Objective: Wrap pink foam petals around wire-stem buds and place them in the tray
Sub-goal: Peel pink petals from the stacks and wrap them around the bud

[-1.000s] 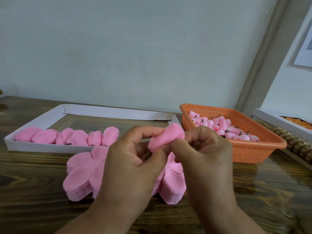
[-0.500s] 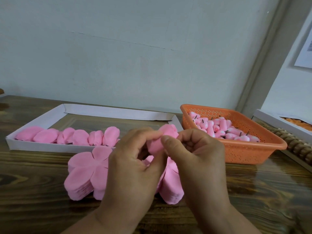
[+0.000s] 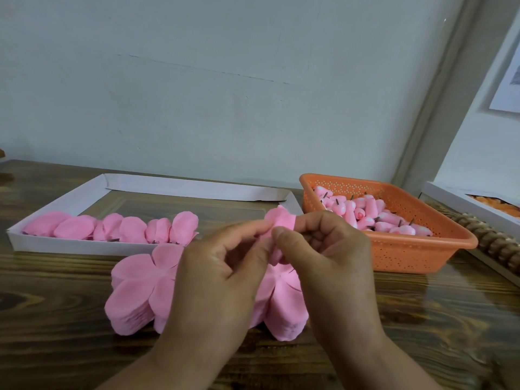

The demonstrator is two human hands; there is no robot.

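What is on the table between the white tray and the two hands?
In the head view, a stack of pink foam petals lies on the wooden table, between the white tray and the hands, partly hidden behind them.

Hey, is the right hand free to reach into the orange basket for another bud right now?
Probably not yet. The right hand and the left hand both pinch the pink foam petal being wrapped. The path itself looks open: the orange basket sits just to its right with nothing between.

Pink petal-wrapped bud [image 3: 277, 220] above petal stack [image 3: 138, 291] (white tray [image 3: 56, 204] holds 6)
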